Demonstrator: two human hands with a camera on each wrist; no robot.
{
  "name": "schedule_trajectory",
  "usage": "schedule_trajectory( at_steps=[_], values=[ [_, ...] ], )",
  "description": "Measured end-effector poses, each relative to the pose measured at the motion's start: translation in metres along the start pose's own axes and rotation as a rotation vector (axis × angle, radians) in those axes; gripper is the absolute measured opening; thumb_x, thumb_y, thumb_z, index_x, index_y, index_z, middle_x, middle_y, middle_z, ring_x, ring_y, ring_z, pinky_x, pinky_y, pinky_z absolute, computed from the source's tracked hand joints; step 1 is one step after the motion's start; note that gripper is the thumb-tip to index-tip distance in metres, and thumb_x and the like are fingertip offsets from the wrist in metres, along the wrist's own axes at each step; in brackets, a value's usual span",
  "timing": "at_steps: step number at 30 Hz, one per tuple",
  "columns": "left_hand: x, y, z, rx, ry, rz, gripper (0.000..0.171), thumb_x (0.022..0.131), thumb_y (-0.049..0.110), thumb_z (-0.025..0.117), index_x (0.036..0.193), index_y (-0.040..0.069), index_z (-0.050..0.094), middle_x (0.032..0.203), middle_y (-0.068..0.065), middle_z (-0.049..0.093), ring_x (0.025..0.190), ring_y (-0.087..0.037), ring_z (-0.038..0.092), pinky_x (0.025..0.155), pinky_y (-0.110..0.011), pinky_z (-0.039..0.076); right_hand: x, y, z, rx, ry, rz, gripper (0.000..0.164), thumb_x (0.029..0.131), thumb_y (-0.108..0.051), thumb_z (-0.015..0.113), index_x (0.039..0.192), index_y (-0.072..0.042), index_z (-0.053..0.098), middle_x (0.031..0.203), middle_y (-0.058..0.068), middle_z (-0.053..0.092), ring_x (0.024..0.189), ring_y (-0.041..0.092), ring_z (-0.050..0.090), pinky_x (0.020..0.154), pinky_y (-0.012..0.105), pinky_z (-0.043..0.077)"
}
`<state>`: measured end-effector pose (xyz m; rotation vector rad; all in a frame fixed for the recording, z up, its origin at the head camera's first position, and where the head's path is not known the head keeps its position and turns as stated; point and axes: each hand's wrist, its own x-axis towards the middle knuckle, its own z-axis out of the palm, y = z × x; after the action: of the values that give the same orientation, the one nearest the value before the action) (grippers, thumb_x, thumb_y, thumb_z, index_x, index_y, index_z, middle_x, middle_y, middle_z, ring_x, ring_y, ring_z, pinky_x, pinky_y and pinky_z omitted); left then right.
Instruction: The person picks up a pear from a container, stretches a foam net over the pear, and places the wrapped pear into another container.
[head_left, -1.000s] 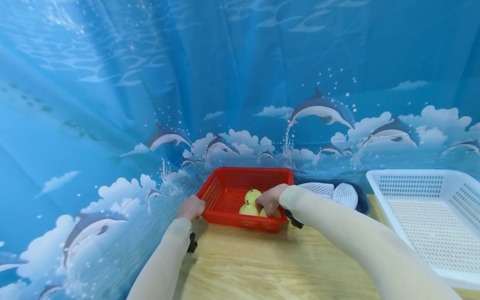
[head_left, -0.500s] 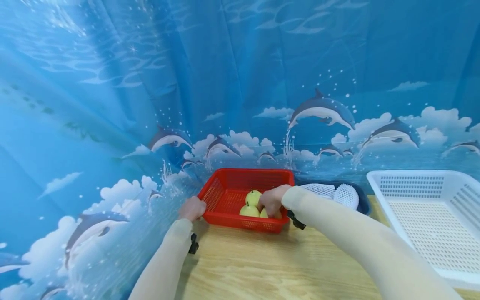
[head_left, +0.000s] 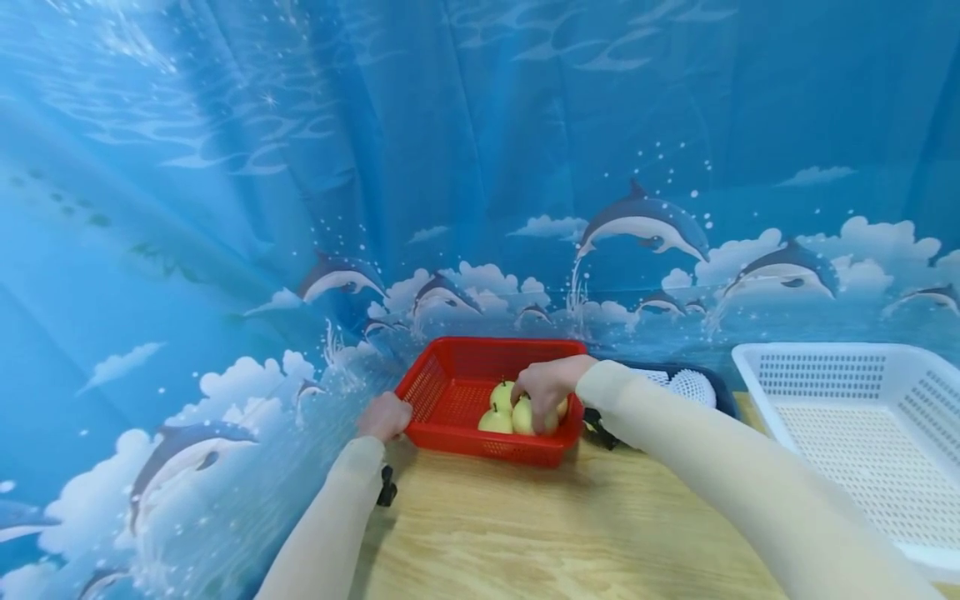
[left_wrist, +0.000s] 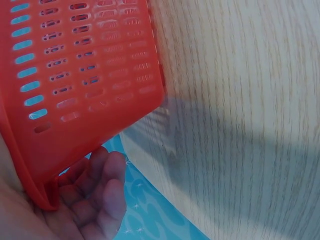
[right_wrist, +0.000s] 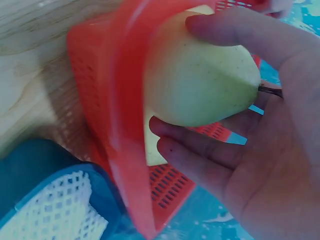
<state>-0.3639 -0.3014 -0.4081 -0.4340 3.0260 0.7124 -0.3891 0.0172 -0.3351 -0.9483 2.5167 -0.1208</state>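
A red plastic basket with slotted walls sits on the wooden table. My left hand grips its near left corner; the left wrist view shows the fingers curled beneath the rim. Inside the basket's right side, my right hand holds a yellow-green pear, thumb across one side and fingers on the other. The pear's stem points toward the palm. Other pears lie beside it in the basket, partly hidden by the right hand.
Right of the red basket stands a dark blue container with white foam nets, partly behind the right forearm. A white slotted basket stands farther right. A blue dolphin-print curtain hangs behind the table.
My right hand has risen slightly with a pear, which now shows more fully above the front rim; another pear shows at its right. The left hand stays on the basket corner.
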Motion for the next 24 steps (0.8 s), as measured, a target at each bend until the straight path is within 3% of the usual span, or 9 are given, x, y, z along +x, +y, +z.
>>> schedule_trajectory(
  at_steps=[11,17,24],
  values=[
    [-0.002,0.001,0.001,0.011,0.003,0.0,0.03,0.095,0.019,0.048,0.072,0.009,0.064,0.061,-0.006,0.063,0.062,-0.027,0.068,0.046,-0.031,0.044,-0.034,-0.002,-0.02,0.022,0.079,-0.044,0.065,0.079,-0.027,0.081,0.141,-0.026,0.058,0.14,-0.003,0.055,0.108,0.018,0.051,0.08,0.035,0.052],
    [0.0,0.0,0.001,0.032,-0.014,0.013,0.034,0.097,0.021,0.047,0.07,0.01,0.064,0.056,-0.005,0.062,0.061,-0.027,0.068,0.047,-0.033,0.043,-0.062,0.001,-0.023,0.033,0.102,-0.105,0.06,0.08,-0.024,0.08,0.136,-0.024,0.061,0.125,-0.005,0.06,0.104,0.019,0.053,0.079,0.037,0.052],
    [0.0,0.0,0.0,0.021,-0.012,0.013,0.033,0.096,0.019,0.047,0.071,0.009,0.064,0.063,-0.01,0.068,0.06,-0.027,0.068,0.045,-0.031,0.042,-0.099,0.006,-0.022,0.049,0.122,-0.122,0.061,0.078,-0.024,0.079,0.136,-0.026,0.06,0.124,-0.006,0.06,0.103,0.019,0.053,0.078,0.037,0.052]
  ],
)
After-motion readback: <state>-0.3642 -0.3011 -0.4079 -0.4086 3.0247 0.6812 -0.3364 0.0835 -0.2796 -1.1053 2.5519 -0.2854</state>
